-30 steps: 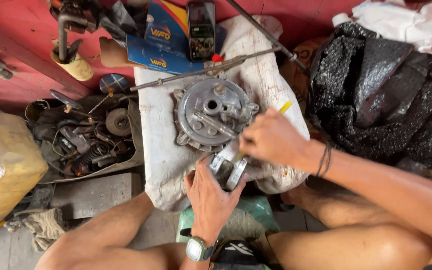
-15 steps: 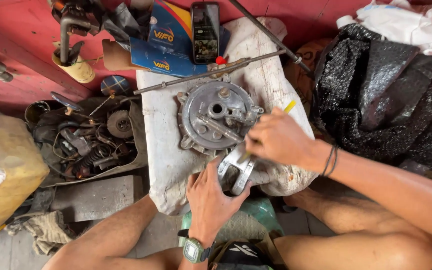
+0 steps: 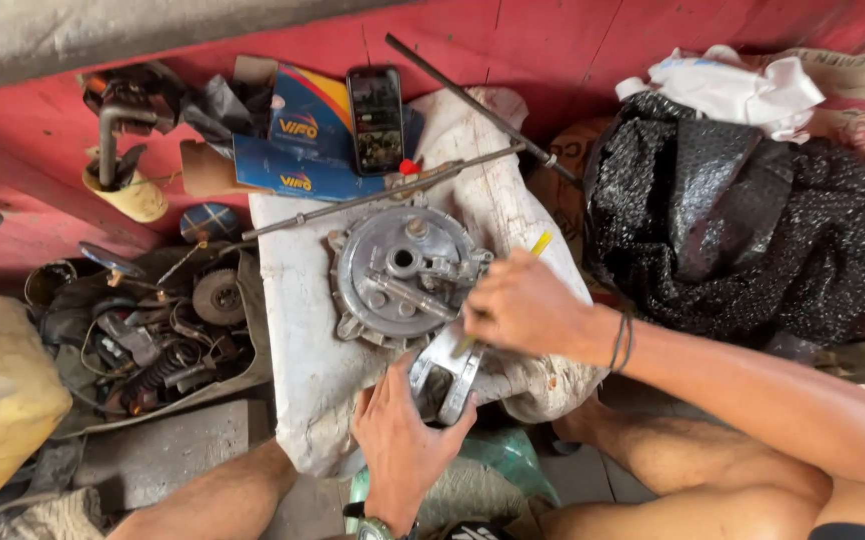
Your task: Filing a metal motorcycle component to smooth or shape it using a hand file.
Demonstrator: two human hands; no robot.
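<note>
Sack-covered block [image 3: 303, 330], dirty white, serves as the work surface, with red floor [image 3: 573, 50] behind it. Black mesh cloth [image 3: 743, 230] is heaped to the right, white rags [image 3: 733, 85] on top of it. Tray of oily scrap parts [image 3: 153, 330] sits left of the block, well apart from the hands. Blue cardboard box [image 3: 303, 140] with a phone [image 3: 377, 118] on it lies at the far edge, two long metal rods [image 3: 383, 195] just beside.

Round metal hub plate [image 3: 403, 275] lies flat on the block, centre, with its cam and pivot hardware showing on the upper face. Curved metal shoe piece [image 3: 450, 375] hangs off the plate's near edge, apparently not yet seated on it.

Left hand [image 3: 400, 440] comes up from below, fingers wrapped around the lower end of the shoe piece and holding it steady. Right hand [image 3: 523, 305] is closed around a yellow-handled tool [image 3: 541, 243], only the handle tip visible; the working end is hidden under the fingers, near where shoe and plate meet.

Judged progress: plate is out and bare on the block, the shoe part half on. Fit still looks unfinished; whether a spring is attached cannot be told.
</note>
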